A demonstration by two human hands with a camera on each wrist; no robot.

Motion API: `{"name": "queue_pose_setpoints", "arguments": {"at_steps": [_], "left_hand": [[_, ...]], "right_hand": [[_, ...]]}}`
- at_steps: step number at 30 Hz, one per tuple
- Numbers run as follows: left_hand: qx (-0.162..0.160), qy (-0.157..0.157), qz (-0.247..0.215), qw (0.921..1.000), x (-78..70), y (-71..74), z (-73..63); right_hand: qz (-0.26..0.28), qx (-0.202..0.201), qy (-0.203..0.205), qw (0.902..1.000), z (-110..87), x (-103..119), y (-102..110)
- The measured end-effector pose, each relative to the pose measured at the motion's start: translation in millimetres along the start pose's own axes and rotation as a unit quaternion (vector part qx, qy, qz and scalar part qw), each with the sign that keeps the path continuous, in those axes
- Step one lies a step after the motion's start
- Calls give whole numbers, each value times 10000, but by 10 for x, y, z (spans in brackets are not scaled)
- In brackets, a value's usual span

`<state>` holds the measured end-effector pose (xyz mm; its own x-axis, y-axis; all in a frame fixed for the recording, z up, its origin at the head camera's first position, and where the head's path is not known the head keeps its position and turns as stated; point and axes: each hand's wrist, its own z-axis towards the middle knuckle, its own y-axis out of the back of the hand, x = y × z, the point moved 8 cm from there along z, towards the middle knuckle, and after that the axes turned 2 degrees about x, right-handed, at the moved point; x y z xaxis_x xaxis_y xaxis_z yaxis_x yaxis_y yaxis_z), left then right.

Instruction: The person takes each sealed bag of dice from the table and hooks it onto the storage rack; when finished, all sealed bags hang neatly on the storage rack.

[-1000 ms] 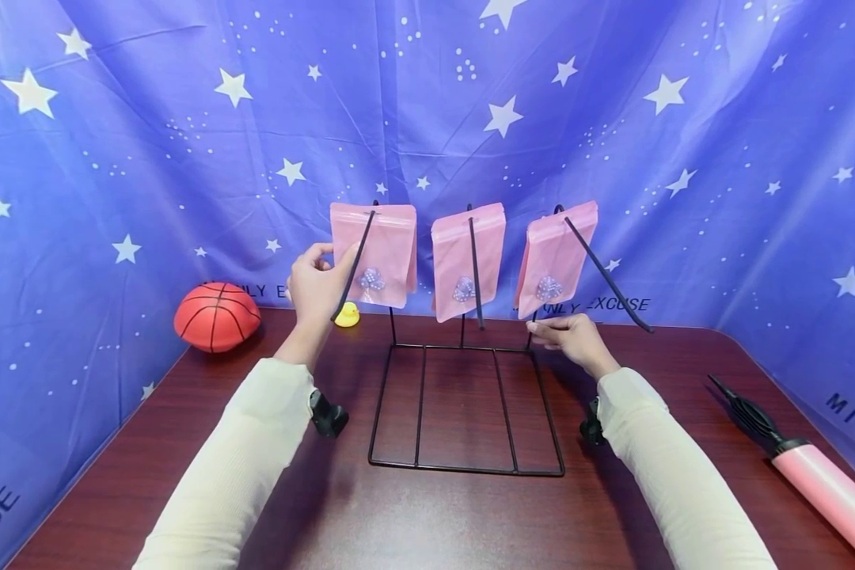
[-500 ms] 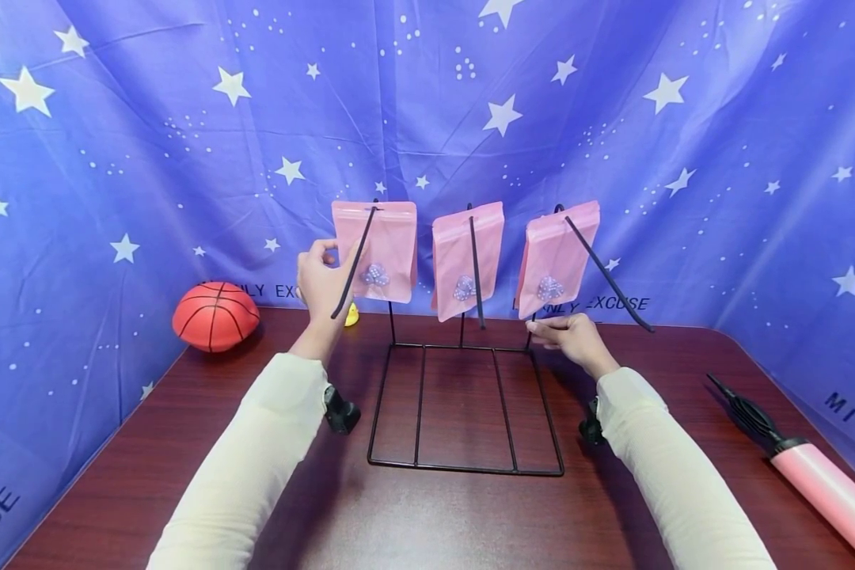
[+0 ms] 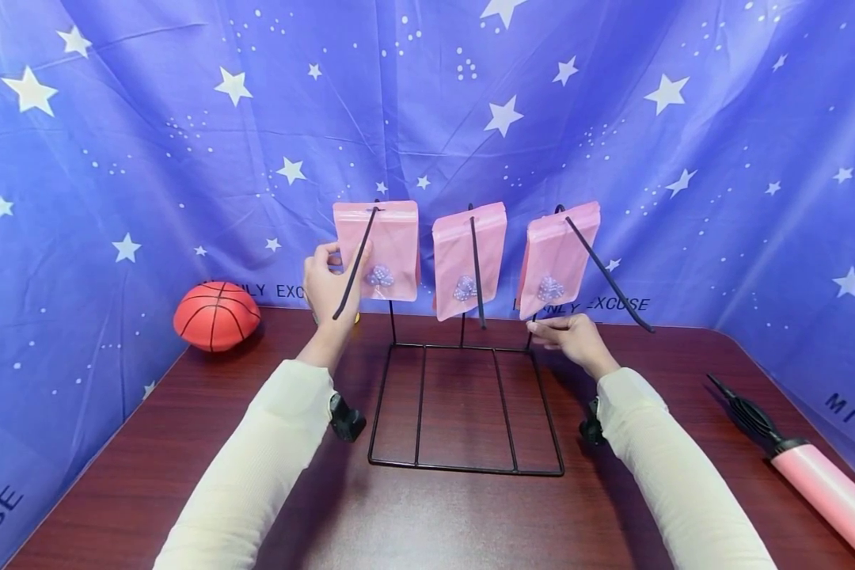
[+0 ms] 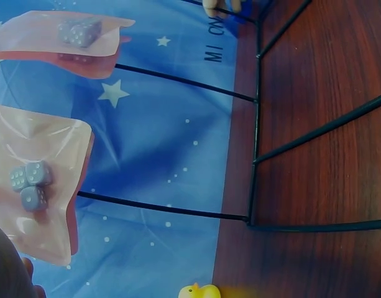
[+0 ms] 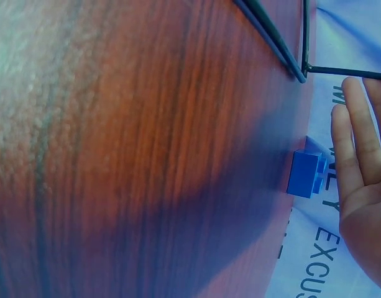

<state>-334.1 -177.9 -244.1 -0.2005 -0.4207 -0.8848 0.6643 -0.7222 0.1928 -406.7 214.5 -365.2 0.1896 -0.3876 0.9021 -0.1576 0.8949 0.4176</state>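
My left hand (image 3: 330, 289) holds the left pink pouch (image 3: 399, 237) by its left edge, thumb in front and fingers behind. That pouch hangs on the left hook of a black wire display rack (image 3: 466, 471). Grey dice (image 4: 33, 198) show through its clear window in the left wrist view. A middle pink pouch (image 3: 452, 257) and a right pink pouch (image 3: 550, 257) hang from the other two hooks, both turned at an angle. My right hand (image 3: 577, 340) pinches the rack's right upright low down, below the right pouch. The right wrist view shows its other fingers (image 5: 364, 139) fairly straight.
A red toy basketball (image 3: 217, 317) sits at the table's back left. A yellow rubber duck (image 4: 201, 291) stands behind my left hand. A blue toy block (image 5: 305, 174) lies near the back edge by my right hand. A pink hand pump (image 3: 826, 491) lies at the right.
My left hand has shifted slightly right, and the left pouch's lower edge has risen a little. The duck is now mostly hidden behind that hand. My right hand stays at the upright.
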Motion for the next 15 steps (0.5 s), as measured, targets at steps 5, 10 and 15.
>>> {"name": "queue_pose_setpoints", "arguments": {"at_steps": [5, 10, 15], "left_hand": [[-27, -69, -119, 9999, -7, 19, -6], [-1, -188, -283, 9994, -20, 32, -9], [87, -259, -275, 9992, -22, 36, -9]], "right_hand": [[-3, 9, 52, 10000, -5, 17, 2], [24, 32, 122, 9999, -8, 30, 5], [53, 41, 98, 9999, -12, 27, 2]]}}
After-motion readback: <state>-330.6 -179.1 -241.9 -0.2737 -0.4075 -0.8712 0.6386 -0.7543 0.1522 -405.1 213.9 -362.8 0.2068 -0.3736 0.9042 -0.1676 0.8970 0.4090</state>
